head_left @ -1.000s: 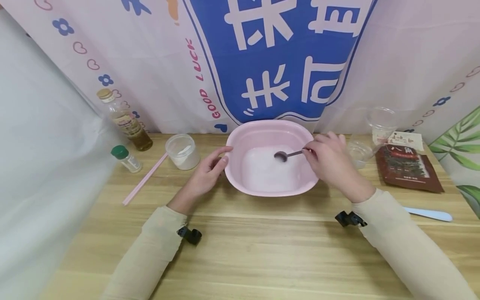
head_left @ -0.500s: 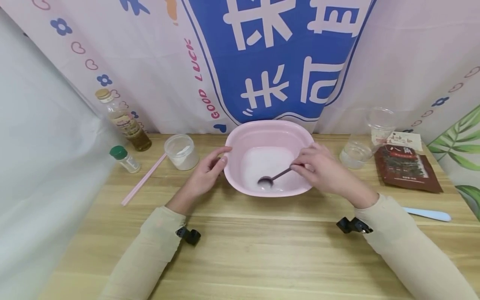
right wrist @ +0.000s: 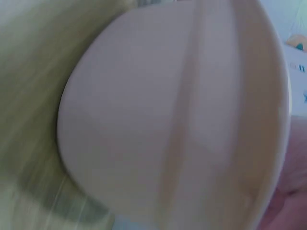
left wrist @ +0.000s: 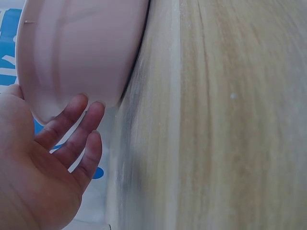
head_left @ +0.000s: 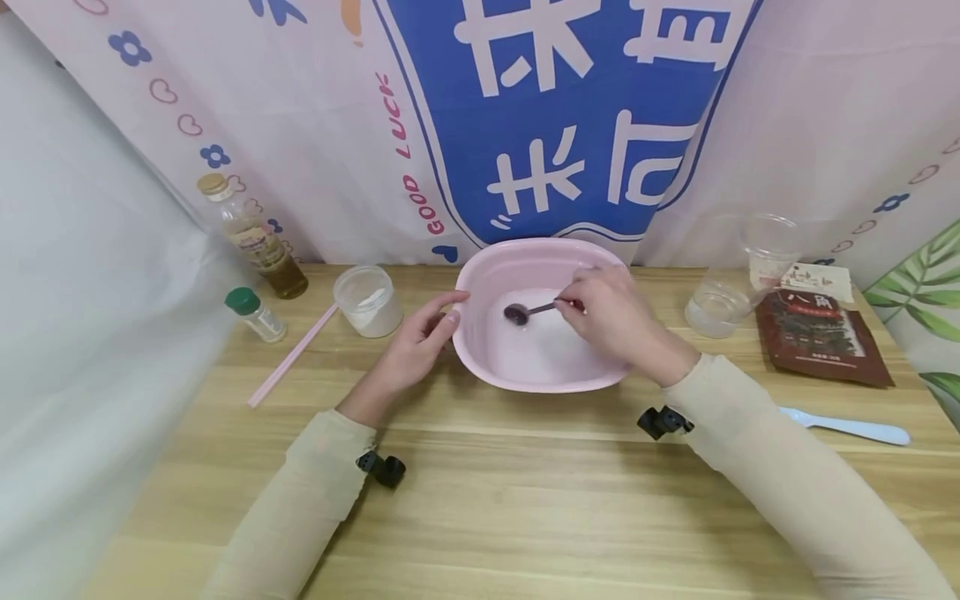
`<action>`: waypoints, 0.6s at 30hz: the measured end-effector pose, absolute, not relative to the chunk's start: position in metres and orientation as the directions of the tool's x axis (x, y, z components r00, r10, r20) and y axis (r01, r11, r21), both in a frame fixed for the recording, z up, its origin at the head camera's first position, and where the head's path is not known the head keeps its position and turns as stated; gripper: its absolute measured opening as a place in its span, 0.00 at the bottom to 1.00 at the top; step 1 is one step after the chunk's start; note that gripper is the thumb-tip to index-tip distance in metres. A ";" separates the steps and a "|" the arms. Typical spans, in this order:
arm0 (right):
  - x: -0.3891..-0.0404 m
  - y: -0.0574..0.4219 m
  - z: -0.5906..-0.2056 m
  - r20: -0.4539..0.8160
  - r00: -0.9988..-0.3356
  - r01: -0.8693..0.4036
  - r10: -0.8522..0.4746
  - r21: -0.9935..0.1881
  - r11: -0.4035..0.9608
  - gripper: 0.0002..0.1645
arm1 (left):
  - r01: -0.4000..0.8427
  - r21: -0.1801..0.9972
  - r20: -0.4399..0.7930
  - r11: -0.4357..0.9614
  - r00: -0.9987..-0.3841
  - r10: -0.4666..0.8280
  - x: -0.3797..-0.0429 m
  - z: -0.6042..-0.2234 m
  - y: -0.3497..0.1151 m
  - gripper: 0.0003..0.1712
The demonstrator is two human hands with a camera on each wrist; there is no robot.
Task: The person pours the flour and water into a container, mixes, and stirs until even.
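A pink basin [head_left: 480,367] stands on the wooden table with white contents [head_left: 551,346] over its bottom. My left hand [head_left: 412,346] holds the left rim. In the left wrist view, several slightly bent fingers [left wrist: 81,139] lie against the basin's outer wall. My right hand [head_left: 611,317] reaches over the right rim and pinches the handle of a small dark brown spoon [head_left: 517,314]. The spoon's round bowl is at the left part of the white contents. The right wrist view is blurred and mostly filled by the basin's outer wall [right wrist: 134,110].
To the left are an oil bottle [head_left: 262,250], a green-capped shaker [head_left: 257,315], pink chopsticks [head_left: 292,354] and a clear jar of white powder [head_left: 371,308]. At right are clear plastic cups [head_left: 716,308], a brown spice packet [head_left: 817,342] and a light blue utensil [head_left: 855,427].
My right hand has carried the spoon from the basin's right part to its near side, then left and up toward the far side. The left hand has stayed on the rim.
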State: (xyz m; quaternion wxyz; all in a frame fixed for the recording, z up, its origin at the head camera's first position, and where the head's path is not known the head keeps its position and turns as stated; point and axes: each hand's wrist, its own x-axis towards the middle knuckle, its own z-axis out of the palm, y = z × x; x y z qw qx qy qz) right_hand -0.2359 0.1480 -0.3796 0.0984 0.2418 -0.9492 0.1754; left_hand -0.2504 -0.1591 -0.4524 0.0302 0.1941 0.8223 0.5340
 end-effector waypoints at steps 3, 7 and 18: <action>-0.237 0.163 -0.377 0.258 -0.887 -0.449 -0.384 -0.284 0.847 0.09 | 0.285 0.890 0.156 0.355 -0.923 0.351 -0.250 -0.451 -0.158 0.23; -0.233 0.187 -0.373 0.247 -0.890 -0.442 -0.385 -0.254 0.860 0.09 | 0.281 0.887 0.148 0.366 -0.925 0.350 -0.251 -0.450 -0.157 0.23; -0.215 0.205 -0.375 0.277 -0.756 -0.653 -0.593 -0.270 0.707 0.05 | 0.272 0.888 0.134 0.372 -0.925 0.356 -0.251 -0.450 -0.158 0.24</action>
